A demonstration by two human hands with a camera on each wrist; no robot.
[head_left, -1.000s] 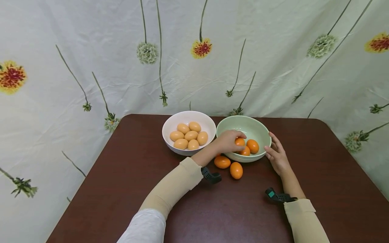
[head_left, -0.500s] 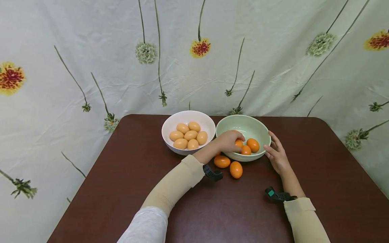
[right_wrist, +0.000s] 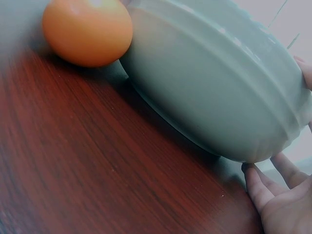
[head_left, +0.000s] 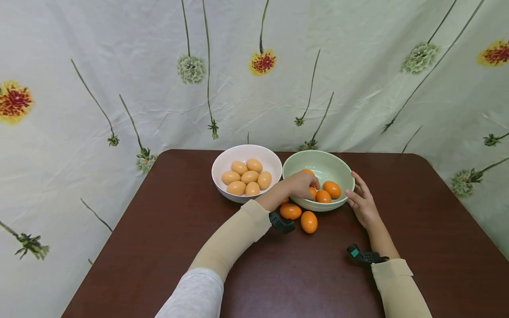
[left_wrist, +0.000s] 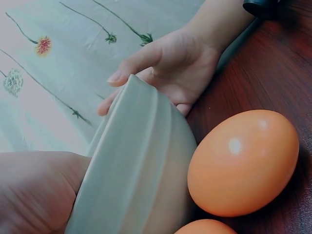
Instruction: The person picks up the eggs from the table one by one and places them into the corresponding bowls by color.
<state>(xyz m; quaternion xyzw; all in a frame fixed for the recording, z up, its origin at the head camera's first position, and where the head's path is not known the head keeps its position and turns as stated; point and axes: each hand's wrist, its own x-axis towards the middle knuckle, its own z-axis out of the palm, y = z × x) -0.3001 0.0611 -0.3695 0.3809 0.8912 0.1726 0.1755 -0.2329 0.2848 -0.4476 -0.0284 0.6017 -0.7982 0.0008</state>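
Note:
My left hand (head_left: 301,184) reaches over the near-left rim into the pale green bowl (head_left: 332,165). Its fingers curl round an orange egg (head_left: 313,191), mostly covered by the hand. Two more orange eggs (head_left: 332,189) lie right of it in the bowl; another (head_left: 308,171) peeks out behind the hand. At the bowl's right side, my right hand (head_left: 362,205) grips the rim, thumb and fingers spread on either side of it. The left wrist view shows this grip beyond the bowl's ribbed wall (left_wrist: 151,141), with an orange egg (left_wrist: 243,163) resting on the table beside it.
Left of the green bowl, close against it, stands a white bowl (head_left: 222,164) with several paler eggs (head_left: 249,177). Orange eggs (head_left: 309,222) lie on the dark brown table (head_left: 254,265) before the green bowl, one partly hidden by the left wrist. A flowered cloth (head_left: 151,53) hangs behind.
My left hand has dipped slightly lower into the green bowl. The orange eggs beside its fingers have shifted a little right, and one behind the hand has come into view. The right hand stays put.

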